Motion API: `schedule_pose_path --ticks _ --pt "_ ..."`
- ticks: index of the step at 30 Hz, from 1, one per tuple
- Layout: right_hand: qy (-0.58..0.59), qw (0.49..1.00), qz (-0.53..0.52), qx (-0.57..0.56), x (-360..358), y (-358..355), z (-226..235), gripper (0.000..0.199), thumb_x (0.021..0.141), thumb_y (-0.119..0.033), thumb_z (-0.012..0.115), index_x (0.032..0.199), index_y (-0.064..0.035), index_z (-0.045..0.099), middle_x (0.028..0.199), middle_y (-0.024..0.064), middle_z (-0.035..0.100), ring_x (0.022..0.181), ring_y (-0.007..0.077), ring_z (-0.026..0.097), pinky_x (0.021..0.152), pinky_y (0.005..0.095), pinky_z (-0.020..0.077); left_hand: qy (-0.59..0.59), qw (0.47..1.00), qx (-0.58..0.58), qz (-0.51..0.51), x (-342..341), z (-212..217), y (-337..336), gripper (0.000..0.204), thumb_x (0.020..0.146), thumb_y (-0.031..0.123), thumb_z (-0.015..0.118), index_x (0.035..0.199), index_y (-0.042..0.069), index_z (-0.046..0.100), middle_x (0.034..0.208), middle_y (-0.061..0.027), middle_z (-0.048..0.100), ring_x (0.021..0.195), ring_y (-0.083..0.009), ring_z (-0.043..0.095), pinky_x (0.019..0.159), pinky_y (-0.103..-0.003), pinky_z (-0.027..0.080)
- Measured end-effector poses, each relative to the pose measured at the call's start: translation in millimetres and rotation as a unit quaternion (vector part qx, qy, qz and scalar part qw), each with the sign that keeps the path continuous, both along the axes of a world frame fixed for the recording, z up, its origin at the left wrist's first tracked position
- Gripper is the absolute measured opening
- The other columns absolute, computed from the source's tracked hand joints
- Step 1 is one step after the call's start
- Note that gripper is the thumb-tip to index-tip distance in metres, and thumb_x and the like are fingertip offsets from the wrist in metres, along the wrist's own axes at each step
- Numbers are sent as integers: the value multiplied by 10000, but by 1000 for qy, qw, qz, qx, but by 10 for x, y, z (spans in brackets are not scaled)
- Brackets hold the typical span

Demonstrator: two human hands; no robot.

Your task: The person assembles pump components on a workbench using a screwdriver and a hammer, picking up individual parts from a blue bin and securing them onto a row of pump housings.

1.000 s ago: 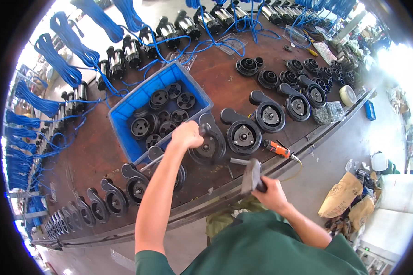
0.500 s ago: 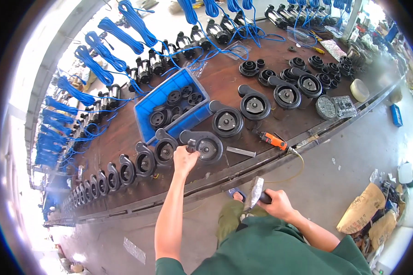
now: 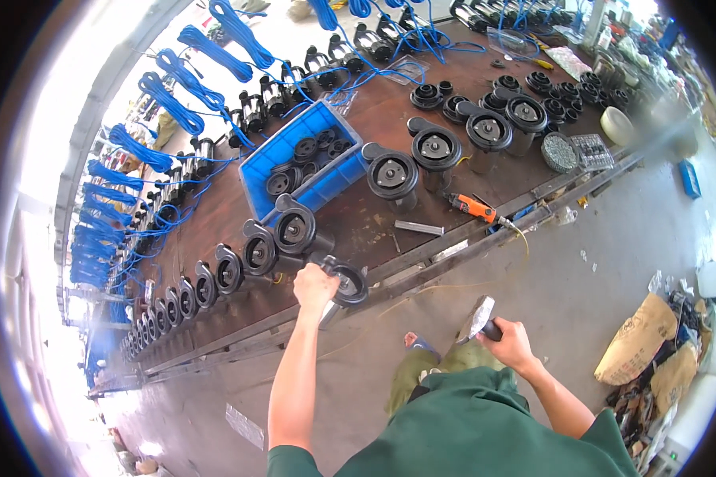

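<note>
My left hand (image 3: 314, 288) grips a black pump housing (image 3: 352, 283) by its side spout, with the round open face turned up. The housing is held out past the bench's near edge, over the floor. My right hand (image 3: 511, 343), low and close to my body, is closed round the black handle of a hammer (image 3: 476, 316) with a pale silvery block head. Nearest my left hand on the bench is another pump housing (image 3: 296, 230), the near end of a long row running off to the left. To its right stand several more, among them one pump housing (image 3: 392, 173).
On the brown bench (image 3: 358, 230) are a blue crate (image 3: 250, 187) of black round parts, an orange air tool (image 3: 473, 208) with its hose, and a clear tube (image 3: 419, 228). Coiled blue cables (image 3: 171, 103) hang along the far side. Brown sacks (image 3: 636, 338) lie on the floor at right.
My left hand has drawn the pump housing off the bench row toward me and tilted it. My right hand with the hammer has shifted slightly right. The view has turned a little.
</note>
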State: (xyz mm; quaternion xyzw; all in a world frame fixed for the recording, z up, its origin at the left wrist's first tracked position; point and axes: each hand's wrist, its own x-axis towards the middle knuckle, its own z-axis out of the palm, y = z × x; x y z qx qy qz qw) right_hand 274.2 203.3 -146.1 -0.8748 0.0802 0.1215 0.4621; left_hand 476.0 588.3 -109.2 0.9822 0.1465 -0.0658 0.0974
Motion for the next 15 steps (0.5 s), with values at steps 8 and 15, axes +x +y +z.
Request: schedule_pose_path --ticks 8,15 --pt "26 997 -39 -55 29 18 -299 332 818 -308 839 893 -30 674 772 217 693 737 448 675 686 488 540 -93 985 -30 -139 0 -641 -468 256 720 193 781 775 -48 716 804 -270 720 819 -436 737 751 -488 598" --pt "-256 955 63 -140 1343 -414 -1158 302 791 -246 817 921 -39 639 1146 100 625 1162 319 540 941 464 429 -80 990 38 -111 -33 -778 -629 311 776 262 769 818 -40 705 768 -246 724 774 -426 735 765 -503 585"
